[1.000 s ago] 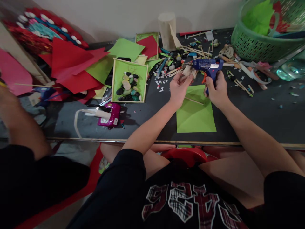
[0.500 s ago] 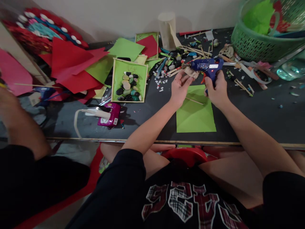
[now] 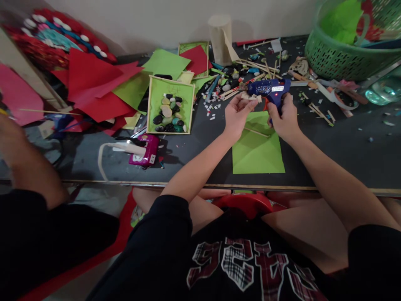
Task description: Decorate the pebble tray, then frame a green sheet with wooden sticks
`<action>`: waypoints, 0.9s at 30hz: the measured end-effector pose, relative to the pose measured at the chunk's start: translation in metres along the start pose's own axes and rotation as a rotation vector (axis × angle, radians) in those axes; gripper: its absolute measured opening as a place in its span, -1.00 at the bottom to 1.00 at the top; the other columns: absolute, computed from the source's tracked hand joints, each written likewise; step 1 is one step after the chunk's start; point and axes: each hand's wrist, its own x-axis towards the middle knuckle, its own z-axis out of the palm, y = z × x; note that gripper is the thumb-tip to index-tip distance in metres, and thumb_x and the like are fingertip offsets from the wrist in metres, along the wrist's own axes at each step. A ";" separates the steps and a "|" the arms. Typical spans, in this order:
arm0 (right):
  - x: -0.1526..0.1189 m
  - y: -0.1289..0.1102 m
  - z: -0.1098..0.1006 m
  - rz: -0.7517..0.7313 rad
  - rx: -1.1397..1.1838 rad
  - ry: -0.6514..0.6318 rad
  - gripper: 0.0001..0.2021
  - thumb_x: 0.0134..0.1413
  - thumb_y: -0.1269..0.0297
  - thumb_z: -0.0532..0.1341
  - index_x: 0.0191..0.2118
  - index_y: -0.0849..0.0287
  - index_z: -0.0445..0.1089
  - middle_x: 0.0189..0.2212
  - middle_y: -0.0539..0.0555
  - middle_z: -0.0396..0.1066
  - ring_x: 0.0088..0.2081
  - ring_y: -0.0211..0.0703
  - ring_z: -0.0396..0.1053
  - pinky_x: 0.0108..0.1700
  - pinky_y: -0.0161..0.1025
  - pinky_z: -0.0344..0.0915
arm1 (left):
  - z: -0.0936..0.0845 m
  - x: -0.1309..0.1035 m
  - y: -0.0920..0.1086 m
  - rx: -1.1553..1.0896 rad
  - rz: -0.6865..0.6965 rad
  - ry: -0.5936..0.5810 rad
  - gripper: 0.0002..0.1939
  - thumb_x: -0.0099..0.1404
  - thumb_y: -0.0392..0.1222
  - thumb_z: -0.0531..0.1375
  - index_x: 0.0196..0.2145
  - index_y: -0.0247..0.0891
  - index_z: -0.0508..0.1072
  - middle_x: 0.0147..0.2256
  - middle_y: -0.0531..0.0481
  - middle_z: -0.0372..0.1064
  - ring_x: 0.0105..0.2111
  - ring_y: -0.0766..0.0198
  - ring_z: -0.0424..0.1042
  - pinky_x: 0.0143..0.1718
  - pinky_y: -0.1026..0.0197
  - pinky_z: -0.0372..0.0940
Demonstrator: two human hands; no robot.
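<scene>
Dark grey tabletop (image 3: 200, 165) runs along a pale wall (image 3: 156, 25), littered with craft scraps. Nearest, one light-green paper sheet (image 3: 258, 156) lies before the person, with one thin wooden stick (image 3: 255, 132) across its far part. Just beyond its far edge, the right hand (image 3: 286, 117) is closed round the handle of a blue hot-glue gun (image 3: 269, 87), nozzle pointing left. The left hand (image 3: 236, 115) pinches a pale scrap (image 3: 251, 97) beside the nozzle; whether they touch, I cannot tell. To do this well, I would grip the scrap by its near edge, keep fingertips off the hot metal and squeeze the trigger lightly.

Counting outward: one magenta power adapter (image 3: 152, 146) on the near left; beyond it, one shallow stick-edged green frame (image 3: 156, 90) with pebbles (image 3: 166, 110) packed too tightly to count surely; behind that, a second frame (image 3: 207, 52). Far off stand one cream roll (image 3: 219, 42) and, at right, one green plastic basket (image 3: 335, 56). One co-worker's forearm (image 3: 34, 163) shows at left.
</scene>
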 end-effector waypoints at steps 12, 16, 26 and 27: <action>-0.001 -0.015 -0.004 -0.018 0.002 -0.120 -0.43 0.20 -0.42 0.06 -0.07 0.01 0.19 -0.41 0.08 0.32 -0.34 -0.05 0.41 -0.42 -0.18 0.25 | -0.003 -0.008 0.003 0.181 0.286 -0.029 -0.49 0.20 0.41 0.30 -0.28 -0.10 0.42 -0.32 0.00 0.44 -0.10 0.10 0.50 0.02 0.00 0.41; -0.001 -0.015 -0.006 -0.027 -0.005 -0.136 -0.44 0.21 -0.43 0.05 -0.13 0.03 0.21 -0.43 0.08 0.33 -0.36 -0.06 0.42 -0.41 -0.17 0.29 | -0.002 -0.011 0.009 0.179 0.283 -0.021 -0.49 0.17 0.40 0.30 -0.29 -0.10 0.43 -0.33 0.01 0.43 -0.12 0.12 0.50 0.01 0.05 0.45; -0.003 -0.011 -0.003 0.140 0.315 -0.309 -0.42 0.19 -0.38 0.15 0.05 -0.04 0.14 -0.42 -0.01 0.29 -0.47 -0.24 0.33 -0.59 -0.34 0.12 | -0.004 -0.009 0.015 0.188 0.234 -0.014 -0.65 0.30 0.21 0.31 -0.27 -0.13 0.48 -0.29 0.03 0.37 0.04 0.13 0.46 0.12 0.07 0.39; -0.003 -0.010 -0.003 0.197 0.371 -0.383 -0.40 0.18 -0.40 0.15 0.08 -0.06 0.11 -0.42 -0.02 0.27 -0.49 -0.26 0.30 -0.60 -0.35 0.10 | -0.004 -0.009 0.015 0.175 0.248 -0.020 -0.64 0.29 0.22 0.31 -0.27 -0.13 0.48 -0.30 0.03 0.37 0.02 0.14 0.47 0.11 0.08 0.39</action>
